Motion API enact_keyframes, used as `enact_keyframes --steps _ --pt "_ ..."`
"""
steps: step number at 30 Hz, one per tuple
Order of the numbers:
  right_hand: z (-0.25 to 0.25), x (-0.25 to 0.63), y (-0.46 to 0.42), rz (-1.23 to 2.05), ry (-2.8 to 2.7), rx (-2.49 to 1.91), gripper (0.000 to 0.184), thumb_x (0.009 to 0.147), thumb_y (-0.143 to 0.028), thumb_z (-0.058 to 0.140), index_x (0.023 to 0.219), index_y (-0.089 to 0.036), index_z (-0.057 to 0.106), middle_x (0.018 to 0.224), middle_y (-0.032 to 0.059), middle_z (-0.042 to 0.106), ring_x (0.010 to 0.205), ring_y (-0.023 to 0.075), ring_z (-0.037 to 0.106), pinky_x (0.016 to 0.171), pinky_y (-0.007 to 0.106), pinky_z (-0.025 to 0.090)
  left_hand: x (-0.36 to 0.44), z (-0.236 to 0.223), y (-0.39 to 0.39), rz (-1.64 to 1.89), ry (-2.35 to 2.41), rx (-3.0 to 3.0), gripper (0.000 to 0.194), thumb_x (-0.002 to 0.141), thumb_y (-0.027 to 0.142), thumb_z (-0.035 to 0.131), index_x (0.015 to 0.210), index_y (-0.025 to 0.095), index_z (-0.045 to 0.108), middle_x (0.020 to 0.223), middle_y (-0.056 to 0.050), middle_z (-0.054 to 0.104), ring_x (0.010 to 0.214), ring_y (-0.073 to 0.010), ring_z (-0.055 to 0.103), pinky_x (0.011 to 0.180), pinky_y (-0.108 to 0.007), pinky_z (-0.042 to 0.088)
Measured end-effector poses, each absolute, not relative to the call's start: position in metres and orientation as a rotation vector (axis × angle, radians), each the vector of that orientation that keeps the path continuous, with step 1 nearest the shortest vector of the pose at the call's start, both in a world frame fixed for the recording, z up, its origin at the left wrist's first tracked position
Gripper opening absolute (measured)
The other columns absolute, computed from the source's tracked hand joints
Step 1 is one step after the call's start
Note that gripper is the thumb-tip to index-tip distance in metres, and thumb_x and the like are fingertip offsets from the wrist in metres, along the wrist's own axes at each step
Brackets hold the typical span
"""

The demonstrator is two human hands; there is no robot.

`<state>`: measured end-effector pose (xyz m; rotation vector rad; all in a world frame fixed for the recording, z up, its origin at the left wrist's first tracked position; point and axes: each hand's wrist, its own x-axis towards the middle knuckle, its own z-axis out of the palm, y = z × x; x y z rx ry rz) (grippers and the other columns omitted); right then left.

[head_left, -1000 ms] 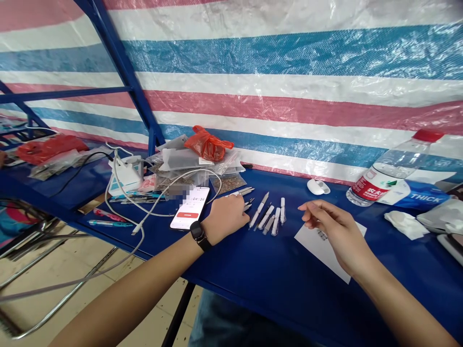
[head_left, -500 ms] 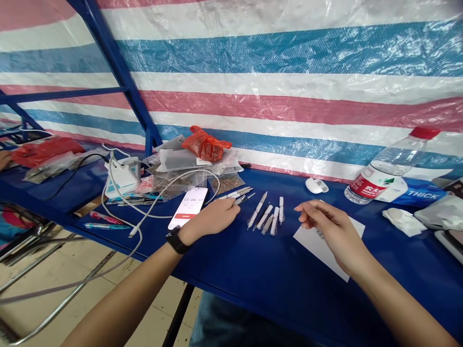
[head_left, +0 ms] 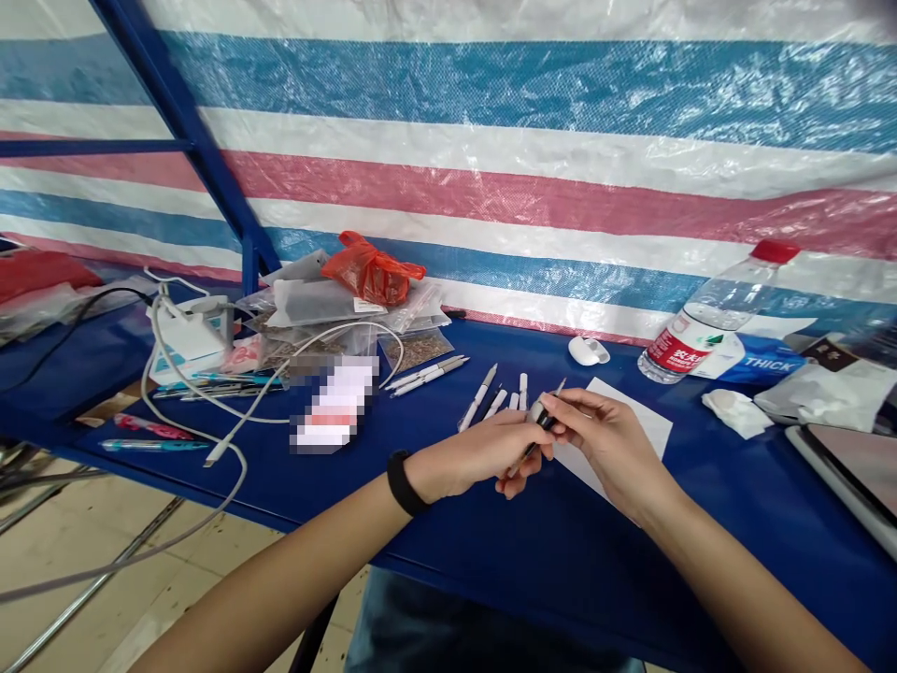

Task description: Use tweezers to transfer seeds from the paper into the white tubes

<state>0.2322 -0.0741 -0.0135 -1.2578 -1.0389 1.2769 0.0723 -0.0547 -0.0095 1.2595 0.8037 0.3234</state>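
White pen (head_left: 539, 416) with a dark section, tilted, held between both hands above the blue tabletop (head_left: 561, 561). Right hand (head_left: 609, 444): grip pinched on the dark section, thumb against fingers. Left hand (head_left: 469, 458): grip closed around the lower barrel, black watch (head_left: 401, 482) on wrist. White paper sheet (head_left: 631, 421) lies just under the hands. Row of white pens (head_left: 483, 402) sits just beyond the left hand.

Left hand (head_left: 468, 458) and right hand (head_left: 606, 439) bare; forearms (head_left: 280, 553) likewise bare to the frame edge. Left wrist: black wristband (head_left: 401, 482), narrow strap. Below table edge: blue jeans (head_left: 420, 624), only partly in view.
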Motion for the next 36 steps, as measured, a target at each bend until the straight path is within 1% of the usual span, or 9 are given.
enact_keyframes --steps 3,6,8,10,17,22,26,33,36 --pt "-0.010 0.246 -0.068 1.290 -0.973 -1.305 0.047 0.041 -0.050 0.100 0.065 -0.017 0.075 0.069 0.0015 0.067 0.059 0.0112 0.059 0.060 0.025 0.055 0.084 -0.012 -0.058 0.345 0.905 1.517 0.019 0.097 0.033 0.040 0.083 0.020 0.046 0.064 0.004 0.048 0.046 -0.0115 0.049 0.048 -0.024 0.040" --pt "-0.013 0.258 -0.061 1.264 -0.944 -1.338 0.050 0.038 -0.041 0.103 0.077 -0.020 0.079 0.076 0.0020 0.070 0.065 0.0127 0.064 0.063 0.024 0.058 0.097 -0.014 -0.064 0.359 1.220 2.056 0.028 0.105 0.035 0.034 0.097 0.018 0.054 0.078 -0.006 0.064 0.068 -0.0235 0.067 0.061 -0.032 0.050" --pt "-0.018 0.260 -0.057 1.233 -0.927 -1.356 0.051 0.039 -0.039 0.102 0.082 -0.021 0.080 0.076 0.0022 0.071 0.066 0.0138 0.066 0.065 0.025 0.061 0.104 -0.015 -0.067 0.303 1.431 2.331 0.032 0.106 0.033 0.033 0.107 0.013 0.058 0.087 -0.015 0.070 0.083 -0.0319 0.072 0.066 -0.037 0.053" --pt "-0.024 0.260 -0.053 1.189 -0.901 -1.372 0.050 0.038 -0.039 0.102 0.079 -0.020 0.080 0.077 0.0033 0.071 0.066 0.0156 0.067 0.065 0.028 0.063 0.108 -0.016 -0.066 0.229 1.501 2.444 0.035 0.107 0.031 0.031 0.114 0.010 0.059 0.091 -0.019 0.072 0.086 -0.0347 0.074 0.066 -0.039 0.054" --pt "-0.027 0.266 -0.041 1.039 -0.784 -1.340 0.040 0.041 -0.037 0.100 0.069 -0.021 0.076 0.079 0.0044 0.074 0.077 0.0202 0.072 0.069 0.030 0.066 0.092 -0.012 -0.056 0.228 1.595 2.463 0.039 0.109 0.034 0.030 0.116 0.015 0.063 0.097 -0.015 0.074 0.091 -0.0338 0.075 0.071 -0.039 0.056" --pt "-0.023 0.272 -0.040 0.975 -0.797 -1.448 0.042 0.039 -0.036 0.102 0.067 -0.019 0.075 0.064 0.0008 0.070 0.059 0.0132 0.064 0.061 0.027 0.062 0.082 -0.010 -0.052 0.200 1.650 2.409 0.040 0.108 0.035 0.030 0.110 0.015 0.065 0.096 -0.014 0.074 0.092 -0.0338 0.075 0.072 -0.039 0.056" --pt "-0.025 0.264 -0.038 1.001 -0.964 -1.557 0.040 0.042 -0.033 0.101 0.068 -0.017 0.076 0.056 0.0003 0.065 0.055 0.0158 0.065 0.054 0.027 0.058 0.084 -0.008 -0.049 0.225 1.711 2.410 0.041 0.108 0.035 0.030 0.108 0.015 0.066 0.096 -0.015 0.074 0.092 -0.0348 0.075 0.073 -0.040 0.057" --pt "-0.028 0.254 -0.035 1.004 -1.087 -1.547 0.031 0.052 -0.035 0.096 0.070 -0.020 0.076 0.064 0.0015 0.071 0.059 0.0180 0.067 0.059 0.031 0.059 0.097 -0.009 -0.047 0.150 1.639 2.515 0.039 0.107 0.032 0.032 0.109 0.013 0.067 0.096 -0.017 0.075 0.092 -0.0358 0.075 0.074 -0.042 0.057" --pt "-0.027 0.254 -0.035 1.012 -1.085 -1.511 0.033 0.052 -0.042 0.094 0.063 -0.020 0.073 0.064 0.0021 0.068 0.058 0.0166 0.064 0.054 0.028 0.052 0.097 -0.009 -0.045 0.121 1.630 2.547 0.040 0.107 0.032 0.032 0.109 0.013 0.067 0.095 -0.017 0.074 0.090 -0.0353 0.075 0.073 -0.042 0.057"
